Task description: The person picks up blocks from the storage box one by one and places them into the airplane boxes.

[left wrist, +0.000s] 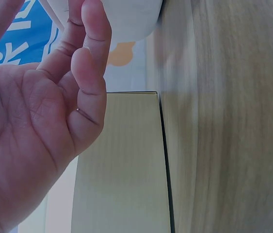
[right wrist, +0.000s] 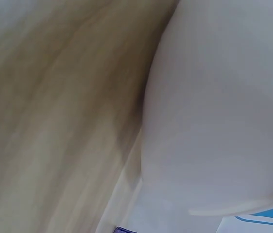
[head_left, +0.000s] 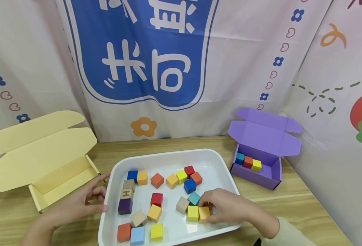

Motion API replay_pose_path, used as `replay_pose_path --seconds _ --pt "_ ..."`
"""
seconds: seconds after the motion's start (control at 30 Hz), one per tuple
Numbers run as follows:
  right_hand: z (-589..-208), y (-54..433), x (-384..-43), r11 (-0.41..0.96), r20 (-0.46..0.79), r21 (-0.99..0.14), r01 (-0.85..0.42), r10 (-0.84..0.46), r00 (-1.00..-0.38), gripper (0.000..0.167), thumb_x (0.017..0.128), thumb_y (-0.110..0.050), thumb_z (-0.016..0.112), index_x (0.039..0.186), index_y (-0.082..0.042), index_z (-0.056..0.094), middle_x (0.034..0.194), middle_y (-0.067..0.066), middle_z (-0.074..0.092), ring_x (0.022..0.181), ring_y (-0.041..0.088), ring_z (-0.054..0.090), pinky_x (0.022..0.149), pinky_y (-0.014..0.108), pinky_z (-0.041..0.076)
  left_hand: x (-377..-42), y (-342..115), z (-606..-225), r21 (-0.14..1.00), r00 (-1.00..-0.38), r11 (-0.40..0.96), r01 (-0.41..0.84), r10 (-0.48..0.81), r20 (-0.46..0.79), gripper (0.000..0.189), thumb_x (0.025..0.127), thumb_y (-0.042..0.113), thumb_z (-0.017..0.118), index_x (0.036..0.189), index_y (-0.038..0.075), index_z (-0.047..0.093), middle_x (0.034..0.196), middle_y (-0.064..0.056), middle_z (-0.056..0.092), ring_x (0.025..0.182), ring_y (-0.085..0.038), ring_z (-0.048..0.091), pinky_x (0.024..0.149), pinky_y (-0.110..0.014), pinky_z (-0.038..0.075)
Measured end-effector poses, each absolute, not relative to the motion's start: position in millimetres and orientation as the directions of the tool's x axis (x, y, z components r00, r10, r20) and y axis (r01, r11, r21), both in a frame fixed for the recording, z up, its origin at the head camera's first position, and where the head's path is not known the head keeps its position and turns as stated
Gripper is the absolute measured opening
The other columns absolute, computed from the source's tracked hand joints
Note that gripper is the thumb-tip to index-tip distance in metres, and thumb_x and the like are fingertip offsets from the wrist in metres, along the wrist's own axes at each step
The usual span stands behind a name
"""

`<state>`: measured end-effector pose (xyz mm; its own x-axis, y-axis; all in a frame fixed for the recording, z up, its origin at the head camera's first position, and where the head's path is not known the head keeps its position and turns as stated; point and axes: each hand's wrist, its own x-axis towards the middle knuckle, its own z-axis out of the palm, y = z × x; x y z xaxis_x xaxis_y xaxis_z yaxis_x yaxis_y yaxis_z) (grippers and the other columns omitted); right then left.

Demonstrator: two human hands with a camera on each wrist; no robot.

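Note:
In the head view my right hand [head_left: 227, 206] reaches over the front right of a white tray [head_left: 210, 164]. Its thumb and fingers pinch an orange wooden cube [head_left: 204, 214]. Against that cube stands a yellow cube [head_left: 192, 213], with a teal cube [head_left: 194, 198] and a plain wood cube [head_left: 182, 204] close by. My left hand [head_left: 82, 201] is at the tray's left rim, thumb at the edge, fingers loosely bent and holding nothing. The left wrist view shows its bare palm. From the right wrist, the tray's outer wall [right wrist: 214, 97] hides nearly all of the hand.
Several more coloured cubes lie about the tray, among them a purple one [head_left: 125, 206] and a light blue one [head_left: 137, 235]. Left stands an open yellow box [head_left: 64, 181]. At the right an open purple box [head_left: 254, 177] holds a blue, a red and a yellow cube. A printed curtain hangs behind.

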<state>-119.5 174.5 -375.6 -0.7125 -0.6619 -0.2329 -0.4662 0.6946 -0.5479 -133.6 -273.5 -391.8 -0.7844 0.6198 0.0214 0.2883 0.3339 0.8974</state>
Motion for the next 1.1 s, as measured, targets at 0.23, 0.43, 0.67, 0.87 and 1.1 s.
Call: replay_pose_path --seconds 0.23,0.43,0.67,0.87,1.1 --pt "-373.8 178.7 -122.9 0.668 -0.189 -0.555 -0.496 -0.682 -0.707 0.024 0.084 -0.021 0.080 0.106 -0.018 0.071 0.092 -0.017 0.061 0.082 0.002 0.055 0.078 0.018 0.049 -133.2 -274.5 -393.9 0.893 -0.782 0.334 0.302 0.622 0.032 0.083 0.093 0.000 0.064 0.155 -0.003 0.009 0.100 -0.008 0.067 0.091 -0.005 0.062 0.076 -0.025 0.053" --pt "-368.7 185.3 -127.7 0.640 -0.158 -0.590 -0.492 -0.689 -0.708 0.025 0.086 -0.020 0.078 0.109 -0.017 0.070 0.098 -0.016 0.064 0.087 0.004 0.057 0.083 0.021 0.052 -134.9 -275.5 -394.7 0.894 -0.772 0.315 0.319 0.634 0.052 0.084 0.092 -0.004 0.063 0.155 -0.005 0.007 0.101 -0.009 0.067 0.091 -0.003 0.061 0.076 -0.024 0.053" --pt "-363.0 191.1 -130.9 0.603 -0.114 -0.624 -0.497 -0.699 -0.706 0.026 0.087 -0.024 0.077 0.111 -0.017 0.069 0.100 -0.014 0.064 0.090 0.005 0.059 0.086 0.025 0.054 -135.5 -275.8 -393.0 0.891 -0.788 0.350 0.289 0.616 0.014 0.087 0.093 0.005 0.066 0.155 -0.006 0.005 0.102 -0.008 0.067 0.091 -0.007 0.061 0.078 -0.022 0.052" --pt "-357.3 197.4 -133.5 0.608 -0.099 -0.628 -0.486 -0.682 -0.725 0.025 0.088 -0.022 0.075 0.113 -0.018 0.069 0.102 -0.014 0.065 0.094 0.003 0.060 0.088 0.026 0.055 -134.7 -275.0 -392.1 0.889 -0.791 0.354 0.289 0.611 0.014 0.087 0.093 0.006 0.067 0.154 -0.006 0.006 0.102 -0.008 0.066 0.091 -0.006 0.061 0.077 -0.022 0.053" --pt "-349.6 207.3 -135.3 0.608 -0.042 -0.615 -0.502 -0.661 -0.749 0.027 0.088 -0.019 0.074 0.114 -0.017 0.068 0.108 -0.011 0.069 0.098 0.004 0.063 0.089 0.029 0.057 -134.0 -275.0 -392.9 0.885 -0.790 0.353 0.304 0.612 0.027 0.087 0.093 0.004 0.067 0.154 -0.007 0.006 0.102 -0.007 0.067 0.093 -0.004 0.062 0.078 -0.022 0.053"
